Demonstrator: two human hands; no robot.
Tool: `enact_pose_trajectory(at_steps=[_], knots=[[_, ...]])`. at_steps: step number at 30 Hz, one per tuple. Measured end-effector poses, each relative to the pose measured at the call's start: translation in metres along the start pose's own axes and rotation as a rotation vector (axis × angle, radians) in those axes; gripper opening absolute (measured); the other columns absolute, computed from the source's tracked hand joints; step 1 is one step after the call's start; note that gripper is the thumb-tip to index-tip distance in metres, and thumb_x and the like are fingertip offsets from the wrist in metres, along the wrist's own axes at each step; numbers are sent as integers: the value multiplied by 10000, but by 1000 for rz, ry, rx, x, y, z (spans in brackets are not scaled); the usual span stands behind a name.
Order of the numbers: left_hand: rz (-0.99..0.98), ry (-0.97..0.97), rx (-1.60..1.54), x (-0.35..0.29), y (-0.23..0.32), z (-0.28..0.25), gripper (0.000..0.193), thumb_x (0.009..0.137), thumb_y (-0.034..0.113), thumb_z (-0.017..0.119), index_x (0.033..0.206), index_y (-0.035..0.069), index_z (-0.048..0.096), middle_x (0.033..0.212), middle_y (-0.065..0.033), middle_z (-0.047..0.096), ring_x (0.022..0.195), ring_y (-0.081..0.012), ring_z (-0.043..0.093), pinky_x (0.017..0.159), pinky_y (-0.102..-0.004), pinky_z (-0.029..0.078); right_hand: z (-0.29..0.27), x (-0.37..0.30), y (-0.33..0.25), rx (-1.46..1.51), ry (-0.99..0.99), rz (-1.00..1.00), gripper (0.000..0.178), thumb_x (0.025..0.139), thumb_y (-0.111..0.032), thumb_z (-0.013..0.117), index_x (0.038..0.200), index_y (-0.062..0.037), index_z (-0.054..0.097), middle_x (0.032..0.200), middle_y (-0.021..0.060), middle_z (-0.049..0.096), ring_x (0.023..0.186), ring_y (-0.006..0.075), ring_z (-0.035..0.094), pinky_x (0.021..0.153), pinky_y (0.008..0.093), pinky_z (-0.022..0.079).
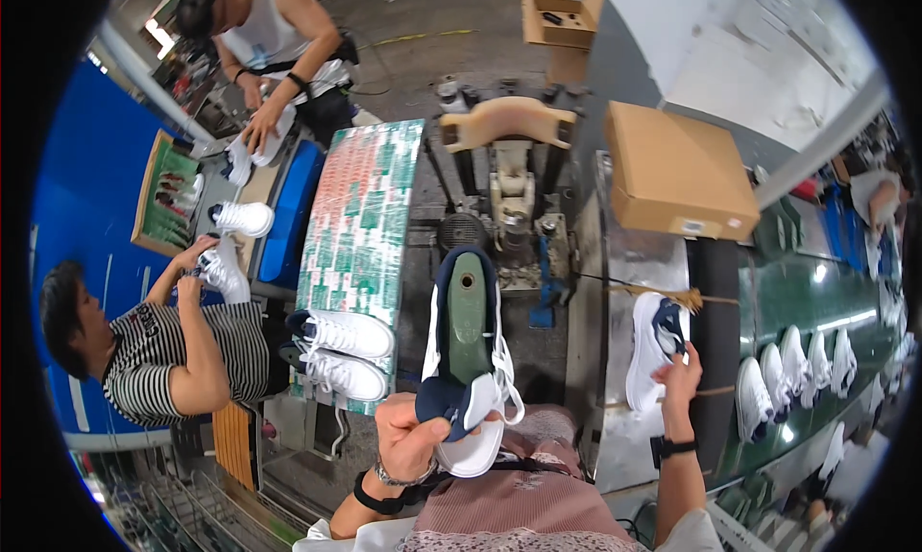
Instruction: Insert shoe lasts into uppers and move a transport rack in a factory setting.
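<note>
I see a white shoe (pixel 468 360) with a navy lining held upright in front of my chest, a green shoe form (pixel 470 314) still inside it. My left hand (pixel 411 437) grips it at the heel, fingers curled shut around the navy collar, thumb across the top. The laces hang loose toward my lap.

Off to the right, my right hand (pixel 680 374) reaches out to a second white shoe (pixel 653 346) lying on the metal bench (pixel 615 264); the fingertips close on its navy collar, though how firmly I can't tell. A cardboard box (pixel 677 173) sits farther back on that bench.

Straight ahead of the held shoe stands a machine (pixel 507 182) with a tan curved top piece. To its left, a pair of white shoes (pixel 344 352) rests at the near end of a board with a red and green pattern (pixel 365 216). Beyond it, two other people handle white shoes. Far right, a row of white shoes (pixel 797 370) lines a green belt (pixel 797 302).
</note>
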State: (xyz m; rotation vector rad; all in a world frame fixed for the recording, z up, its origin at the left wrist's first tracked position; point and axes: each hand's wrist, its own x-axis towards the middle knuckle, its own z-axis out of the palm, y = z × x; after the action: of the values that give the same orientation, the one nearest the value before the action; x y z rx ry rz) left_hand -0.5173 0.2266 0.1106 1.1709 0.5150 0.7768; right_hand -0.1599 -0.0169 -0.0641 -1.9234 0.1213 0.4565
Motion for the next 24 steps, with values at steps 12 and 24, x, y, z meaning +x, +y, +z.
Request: enact_pose_trajectory(at_steps=[12, 24], knots=[[-431, -200, -653, 11, -20, 58, 412, 913, 230, 524, 1021, -154, 630, 844, -186, 670, 844, -314, 692, 737, -453, 582, 118, -138, -78, 1257, -962, 183, 810, 928, -598, 507, 1501, -50, 342, 1413, 151, 529, 1231, 300, 566, 1056, 415, 455], [-367, 98, -234, 159, -194, -14, 280, 1014, 320, 578, 1091, 55, 625, 865, -1, 642, 682, -91, 594, 553, -244, 473, 217, -78, -178, 8, -443, -486, 577, 904, -340, 698, 1290, 41, 502, 1109, 134, 667, 962, 196, 656, 826, 313, 527]])
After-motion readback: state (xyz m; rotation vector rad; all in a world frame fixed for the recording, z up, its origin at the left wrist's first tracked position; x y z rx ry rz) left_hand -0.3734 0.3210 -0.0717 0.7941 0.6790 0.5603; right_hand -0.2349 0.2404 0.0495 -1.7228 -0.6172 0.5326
